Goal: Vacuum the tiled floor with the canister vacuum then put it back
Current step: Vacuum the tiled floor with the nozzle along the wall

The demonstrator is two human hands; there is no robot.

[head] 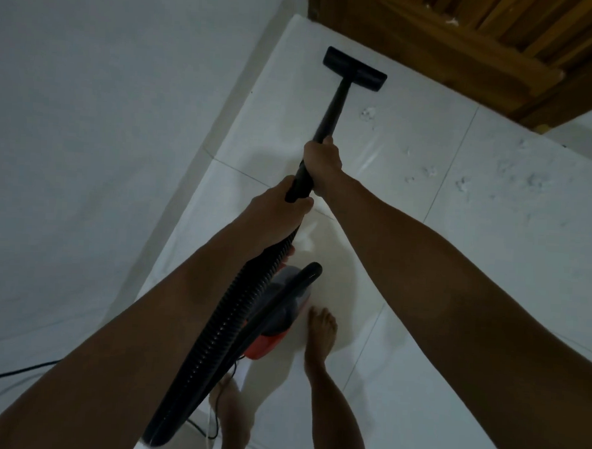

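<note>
A black vacuum wand point(333, 109) slants away from me and ends in a flat black floor nozzle point(355, 68), which lies on the white tiled floor point(422, 265) close to the wall corner. My right hand point(322, 164) grips the wand about midway. My left hand point(277, 212) holds its lower end where the ribbed black hose point(220, 337) begins. The hose curves down to the red and grey canister point(279, 321), which sits on the floor between my arms, beside my bare feet.
A white wall point(103, 145) runs along the left. A brown wooden door point(468, 44) stands at the top right. Bits of white debris point(461, 183) are scattered on the tiles to the right. A black power cord point(16, 372) trails at lower left.
</note>
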